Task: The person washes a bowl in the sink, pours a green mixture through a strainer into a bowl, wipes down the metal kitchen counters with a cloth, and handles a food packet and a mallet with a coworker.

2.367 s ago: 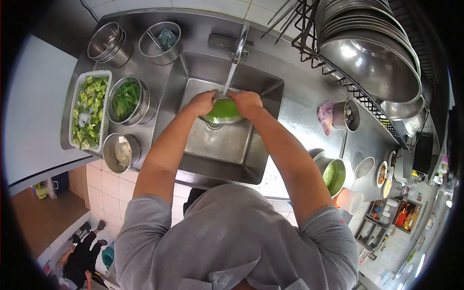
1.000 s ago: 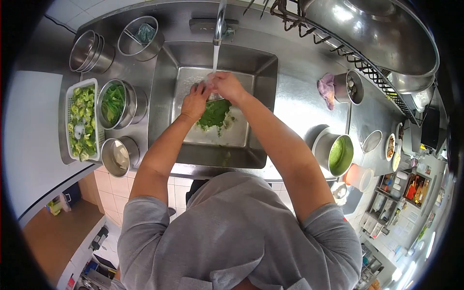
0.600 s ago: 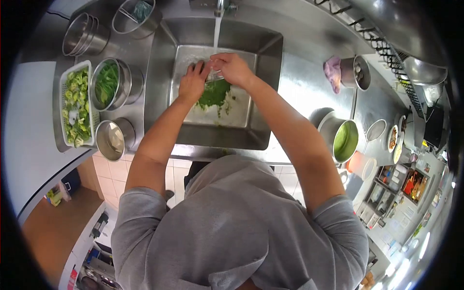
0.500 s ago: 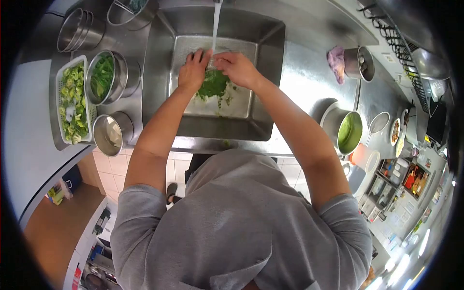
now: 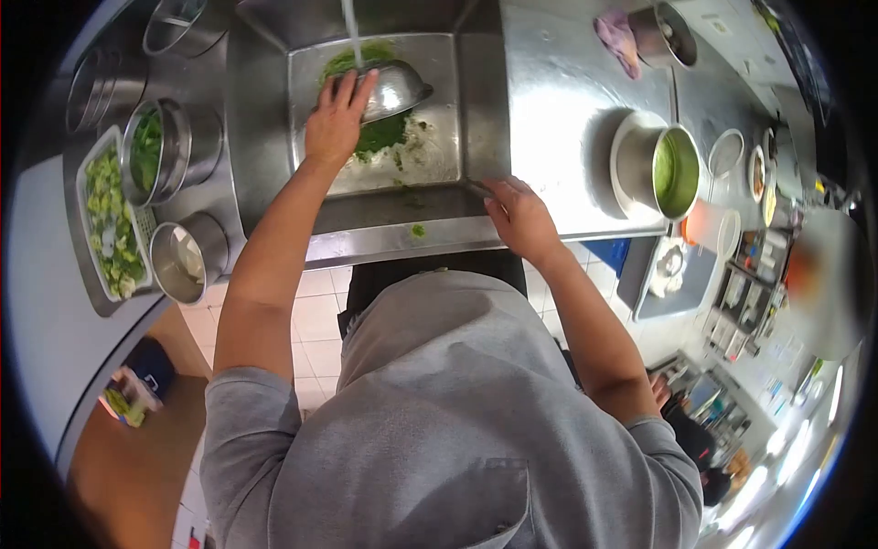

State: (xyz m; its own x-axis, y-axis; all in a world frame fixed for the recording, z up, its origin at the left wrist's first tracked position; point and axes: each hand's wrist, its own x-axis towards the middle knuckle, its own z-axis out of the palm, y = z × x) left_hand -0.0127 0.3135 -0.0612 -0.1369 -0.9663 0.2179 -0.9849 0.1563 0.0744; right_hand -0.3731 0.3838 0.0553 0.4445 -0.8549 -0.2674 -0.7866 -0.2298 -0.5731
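Note:
My left hand point(image 5: 334, 128) grips the near side of a shiny metal bowl point(image 5: 395, 91), tilted in the steel sink point(image 5: 261, 137) with its rounded side showing. Running water point(image 5: 351, 23) falls just behind the bowl. Finely chopped greens point(image 5: 380, 137) lie on the sink floor below it, and more green shows beyond its far edge. My right hand point(image 5: 519, 215) is at the sink's front right corner, thumb and fingers apart, fingertips at the rim.
On the left stand a white basket of cut green vegetables point(image 5: 146, 229), a bowl of leafy greens point(image 5: 128, 183) and a metal pot point(image 5: 154, 252). To the right are a pot with green contents point(image 5: 660, 183), a strainer point(image 5: 727, 151) and a purple cloth point(image 5: 617, 41).
Both hands were together over the greens under the water. Now the left has a metal bowl in the sink, and the right has moved to the front right corner. The camera view has shifted.

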